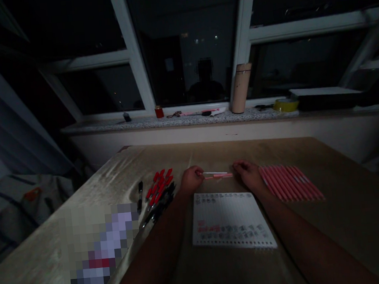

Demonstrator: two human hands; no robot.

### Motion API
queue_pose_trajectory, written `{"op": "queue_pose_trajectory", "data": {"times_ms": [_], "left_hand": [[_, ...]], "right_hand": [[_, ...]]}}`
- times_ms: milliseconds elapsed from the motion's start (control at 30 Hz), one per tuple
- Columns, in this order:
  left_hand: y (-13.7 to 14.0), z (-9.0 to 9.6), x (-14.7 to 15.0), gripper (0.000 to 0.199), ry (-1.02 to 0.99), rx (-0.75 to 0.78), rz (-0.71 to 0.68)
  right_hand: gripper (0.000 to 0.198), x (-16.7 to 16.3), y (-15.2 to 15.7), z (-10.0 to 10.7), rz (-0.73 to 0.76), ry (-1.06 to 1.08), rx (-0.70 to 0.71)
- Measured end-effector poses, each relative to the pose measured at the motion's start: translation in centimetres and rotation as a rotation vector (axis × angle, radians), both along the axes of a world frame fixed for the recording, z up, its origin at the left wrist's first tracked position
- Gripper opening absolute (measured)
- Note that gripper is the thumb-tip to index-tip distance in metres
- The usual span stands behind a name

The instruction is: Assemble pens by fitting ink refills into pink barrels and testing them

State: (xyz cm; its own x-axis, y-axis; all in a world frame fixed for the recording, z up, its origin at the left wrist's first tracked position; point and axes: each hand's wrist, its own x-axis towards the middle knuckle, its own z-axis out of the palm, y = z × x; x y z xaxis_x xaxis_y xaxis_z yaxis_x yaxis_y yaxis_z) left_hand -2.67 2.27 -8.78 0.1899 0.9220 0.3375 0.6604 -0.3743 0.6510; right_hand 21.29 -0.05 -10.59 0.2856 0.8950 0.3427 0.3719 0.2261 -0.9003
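My left hand is closed in a pinch on the end of a thin white stick, which looks like a pen refill and points right. Just below it lies a pink pen with a thinner left end close to my left fingertips; whether they touch it I cannot tell. My right hand is beyond the pen's right end, fingers curled together; anything in them is too small and dark to make out. A spiral notebook with black and red scribbles lies between my forearms.
Right of my right hand lies a row of several pink pens. To the left are red pens, black pens and a blurred-out purple item. On the windowsill stand a tan flask and yellow tape.
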Motion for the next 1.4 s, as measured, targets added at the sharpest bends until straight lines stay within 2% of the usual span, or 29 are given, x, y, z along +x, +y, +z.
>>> {"op": "queue_pose_trajectory", "data": {"times_ms": [233, 400, 533, 700, 967, 1133, 1400], "left_hand": [[0.1, 0.0, 0.0, 0.020, 0.019, 0.018, 0.009], [0.2, -0.1, -0.1, 0.019, 0.009, 0.023, 0.011], [-0.1, 0.1, 0.0, 0.017, -0.019, 0.045, -0.037], [-0.2, 0.3, 0.0, 0.014, -0.008, 0.056, -0.097], [-0.1, 0.1, 0.1, 0.014, 0.197, 0.117, -0.180], [-0.1, 0.1, 0.1, 0.014, 0.247, 0.125, -0.185], [-0.4, 0.3, 0.1, 0.013, 0.263, 0.179, -0.232]], "right_hand": [[0.023, -0.9, -1.3, 1.4, 0.060, -0.086, -0.009], [0.022, -0.8, -1.2, 1.2, 0.067, -0.140, 0.003], [0.020, -1.0, -1.4, 1.2, 0.153, -0.231, 0.003], [0.017, -1.6, -1.8, 1.8, 0.251, -0.430, 0.141], [0.021, -2.2, -2.3, 2.5, 0.375, -0.689, 0.245], [0.028, -2.7, -2.5, 2.6, 0.393, -0.845, 0.210], [0.021, -2.9, -2.3, 2.5, 0.371, -0.880, 0.192]]}}
